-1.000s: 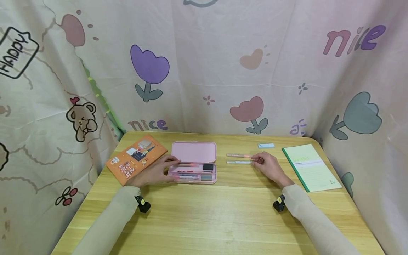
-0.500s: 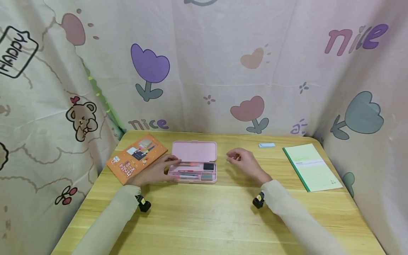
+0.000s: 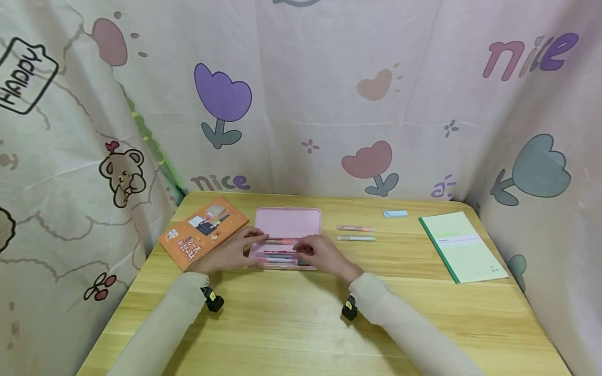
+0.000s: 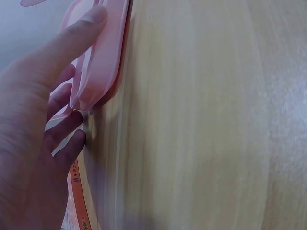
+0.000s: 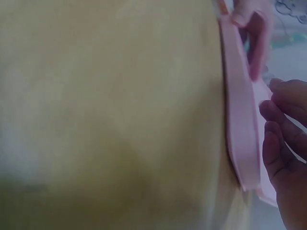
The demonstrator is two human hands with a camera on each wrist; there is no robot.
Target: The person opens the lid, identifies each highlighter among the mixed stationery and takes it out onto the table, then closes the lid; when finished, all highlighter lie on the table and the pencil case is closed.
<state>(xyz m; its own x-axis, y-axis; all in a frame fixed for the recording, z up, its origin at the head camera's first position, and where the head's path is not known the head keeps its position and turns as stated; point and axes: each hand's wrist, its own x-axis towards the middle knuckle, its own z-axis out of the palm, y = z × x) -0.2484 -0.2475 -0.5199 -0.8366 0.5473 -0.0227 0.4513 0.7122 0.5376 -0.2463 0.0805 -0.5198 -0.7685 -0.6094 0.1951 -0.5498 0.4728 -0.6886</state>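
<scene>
A pink pencil case (image 3: 288, 221) lies with its lid laid back, several pens (image 3: 278, 259) in its tray. My left hand (image 3: 229, 251) grips the case's left end; the left wrist view has the thumb across the front rim and fingers at the end wall. Over the right half of the tray is my right hand (image 3: 326, 255), fingertips bent beside a red pen (image 3: 277, 251). In the right wrist view its loosely curled fingers show nothing between them. That hand hides the black and grey blocks in the case. Two pens (image 3: 356, 228) lie on the table to the right.
An orange book (image 3: 204, 233) is at the left, partly under my left forearm. A small light-blue item (image 3: 395, 213) lies at the back right, and a pale green notebook (image 3: 465, 246) near the right edge. Printed curtains (image 3: 291, 104) enclose the wooden table (image 3: 301, 324).
My right hand has let go of the two pens on the table and travelled left to the pencil case. The left hand has kept its hold on the case.
</scene>
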